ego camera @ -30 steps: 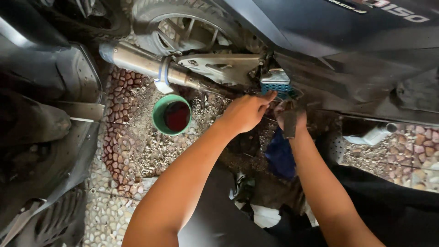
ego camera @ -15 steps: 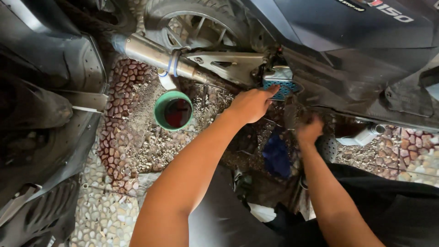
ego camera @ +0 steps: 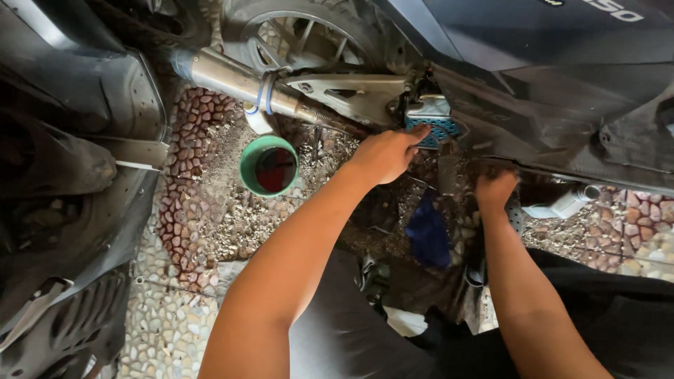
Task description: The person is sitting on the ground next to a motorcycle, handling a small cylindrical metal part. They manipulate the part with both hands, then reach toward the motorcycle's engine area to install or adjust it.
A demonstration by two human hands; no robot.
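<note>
Hands reach under the side of a dark scooter parked on a pebble floor (ego camera: pixel 203 210), seen from above by the person doing the work. Left hand (ego camera: pixel 385 153) stretches forward with its fingers held together, the fingertips pressing against a small blue-grey footpeg (ego camera: pixel 430 121) that juts from the scooter's lower frame; the grip is flat and pushing rather than wrapped around anything. Right hand (ego camera: pixel 496 188) sits lower and further under the dark body panel (ego camera: pixel 562 91), its fingers curled down into shadow, so whether that grip pinches something or merely rests there cannot be told. Both forearms run up from the bottom of the view, which suggests the person is crouched close so both hands can get at the same low spot. A green cup (ego camera: pixel 269 165) of dark reddish liquid stands on the floor just left of the left hand, under the silver exhaust pipe (ego camera: pixel 239 81), likely set there to be within reach yet out of the way. A blue rag (ego camera: pixel 428 235) lies on the floor between the two arms, near the right wrist. Behind the pipe the rear wheel (ego camera: pixel 309 35) shows its spokes. Another dark vehicle's bodywork (ego camera: pixel 63 175) fills the left edge.
</note>
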